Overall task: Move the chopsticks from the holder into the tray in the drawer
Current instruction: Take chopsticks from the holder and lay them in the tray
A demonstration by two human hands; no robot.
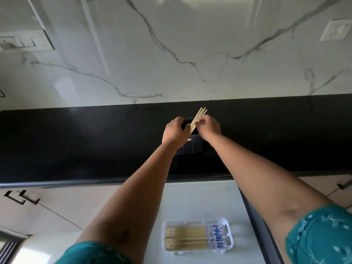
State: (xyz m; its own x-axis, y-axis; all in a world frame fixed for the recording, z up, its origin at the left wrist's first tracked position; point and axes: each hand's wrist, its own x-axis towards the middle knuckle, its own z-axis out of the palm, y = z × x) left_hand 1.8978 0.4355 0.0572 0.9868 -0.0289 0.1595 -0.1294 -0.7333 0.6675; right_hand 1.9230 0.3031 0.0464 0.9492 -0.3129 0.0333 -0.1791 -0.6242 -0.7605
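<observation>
Head view: right hand pinches four chopsticks in one holder.

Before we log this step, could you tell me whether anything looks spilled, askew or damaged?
Nothing stands out. The chopsticks in the tray lie parallel; those in the holder lean, gripped by the right hand, while the left hand steadies it.

A single wide-angle view from the person's head looks forward and steeply down. The marble wall fills the top, the black counter crosses the middle, and the open drawer lies nearest, at the bottom. Both forearms reach away from the lens; straight lines bow toward the edges
</observation>
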